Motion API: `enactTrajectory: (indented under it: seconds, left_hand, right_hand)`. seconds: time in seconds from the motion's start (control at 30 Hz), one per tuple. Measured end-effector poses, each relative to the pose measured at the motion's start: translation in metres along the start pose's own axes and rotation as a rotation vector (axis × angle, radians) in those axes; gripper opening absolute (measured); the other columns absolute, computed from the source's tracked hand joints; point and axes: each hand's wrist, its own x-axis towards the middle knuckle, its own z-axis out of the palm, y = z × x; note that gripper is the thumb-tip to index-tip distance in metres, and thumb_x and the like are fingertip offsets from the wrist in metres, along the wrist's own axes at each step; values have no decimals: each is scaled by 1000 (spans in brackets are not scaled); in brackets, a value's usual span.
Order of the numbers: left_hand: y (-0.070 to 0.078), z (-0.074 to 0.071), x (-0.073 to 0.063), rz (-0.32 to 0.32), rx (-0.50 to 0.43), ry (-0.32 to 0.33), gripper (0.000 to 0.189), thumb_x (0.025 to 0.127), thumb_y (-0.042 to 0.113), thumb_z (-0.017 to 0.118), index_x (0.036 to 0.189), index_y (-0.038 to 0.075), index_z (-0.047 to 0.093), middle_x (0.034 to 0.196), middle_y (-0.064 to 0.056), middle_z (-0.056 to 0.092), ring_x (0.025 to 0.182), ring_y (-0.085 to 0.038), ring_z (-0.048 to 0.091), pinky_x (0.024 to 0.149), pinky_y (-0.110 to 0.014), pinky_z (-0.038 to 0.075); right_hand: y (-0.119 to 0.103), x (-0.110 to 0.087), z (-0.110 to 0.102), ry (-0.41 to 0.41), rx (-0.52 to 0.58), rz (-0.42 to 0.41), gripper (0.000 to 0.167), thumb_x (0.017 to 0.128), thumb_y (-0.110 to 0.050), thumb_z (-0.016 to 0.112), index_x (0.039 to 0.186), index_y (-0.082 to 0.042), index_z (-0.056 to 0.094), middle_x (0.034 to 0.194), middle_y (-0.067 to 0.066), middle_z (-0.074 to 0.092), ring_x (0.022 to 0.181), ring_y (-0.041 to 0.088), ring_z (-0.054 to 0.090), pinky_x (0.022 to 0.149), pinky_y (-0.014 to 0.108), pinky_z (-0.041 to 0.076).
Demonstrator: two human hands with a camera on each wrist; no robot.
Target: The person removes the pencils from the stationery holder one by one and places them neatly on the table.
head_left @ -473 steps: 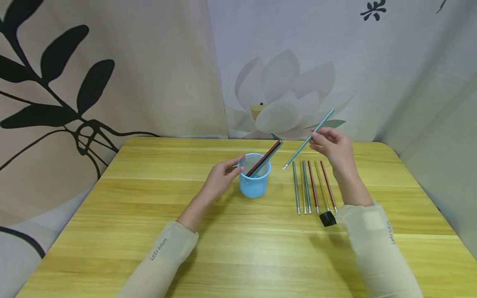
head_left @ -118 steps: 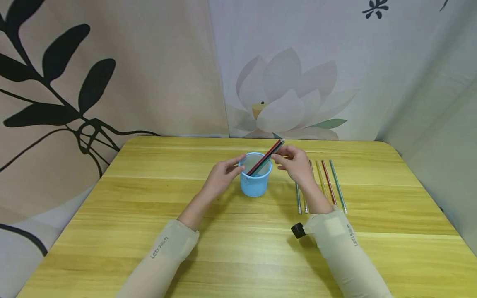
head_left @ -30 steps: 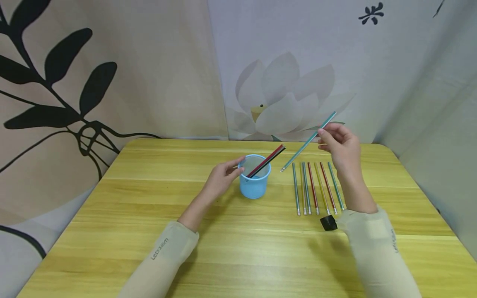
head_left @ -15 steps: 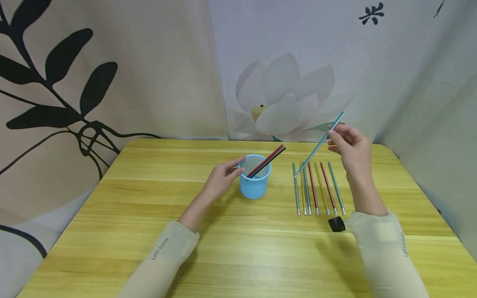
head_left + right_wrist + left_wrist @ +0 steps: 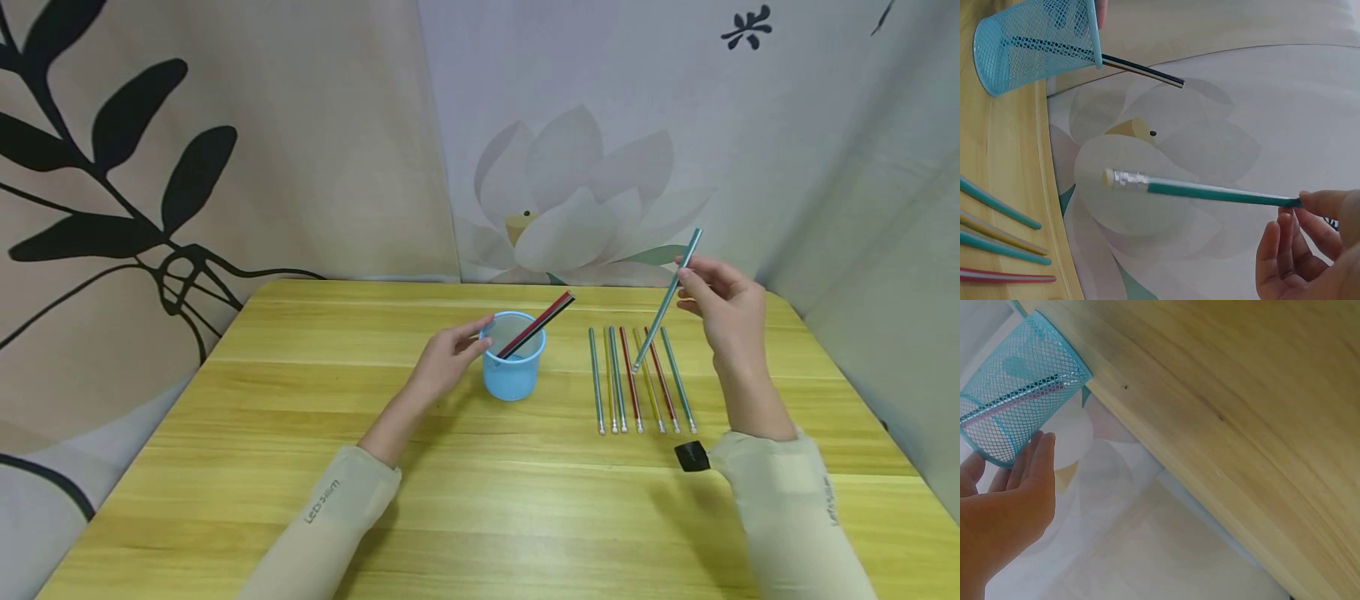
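A light-blue mesh pencil cup (image 5: 510, 383) stands on the table. My left hand (image 5: 447, 360) holds its rim between thumb and fingers. Leaning out of the cup to the right are a red pencil (image 5: 528, 327) and a black one. In my right hand (image 5: 735, 321), thumb and fingertips pinch a teal pencil (image 5: 663, 308) near its upper end, raised over the row. Its white eraser (image 5: 1109, 178) in a silver ferrule points down and left. Beneath lies a row of teal, yellow and red pencils, from one teal pencil (image 5: 596, 383) to another teal pencil (image 5: 678, 382), eraser ends toward me.
The wooden table (image 5: 337, 467) reaches back to a printed curtain (image 5: 337, 150) with a flower and dark leaves. On the right wrist sits a small black block (image 5: 692, 456), beside the sleeve (image 5: 787, 500).
Since about four seconds ago, a teal pencil has come out of the cup in my right hand. Over the last second it has moved right above the row. My left hand stays put.
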Motion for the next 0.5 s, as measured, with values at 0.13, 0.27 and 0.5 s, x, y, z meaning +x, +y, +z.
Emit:
enactTrajectory:
  seconds: [0.13, 0.27, 0.5]
  left_hand:
    - [0, 0, 0, -2, 0, 0, 43, 102, 25, 57, 145, 18, 53, 150, -8, 52, 131, -29, 58, 110, -44, 48]
    - [0, 0, 0, -6, 1, -1, 44, 102, 25, 57, 145, 19, 53, 151, -8, 52, 132, -29, 57, 110, -44, 48]
    - [0, 0, 0, -12, -5, 2, 43, 102, 25, 57, 145, 19, 53, 150, -7, 52, 131, -29, 58, 110, -45, 47]
  right_hand:
    - [1, -1, -3, 9, -9, -1, 10, 92, -12, 71, 102, -10, 73, 92, -12, 73, 72, 4, 64, 65, 12, 57]
    - [2, -1, -7, 20, -49, 7, 18, 93, -15, 70, 109, -6, 73, 95, -11, 71, 76, 3, 64, 68, 11, 57]
    - [5, -1, -14, 42, -164, 36, 17, 94, -22, 69, 109, -14, 74, 99, -13, 68, 80, 3, 61, 70, 10, 56]
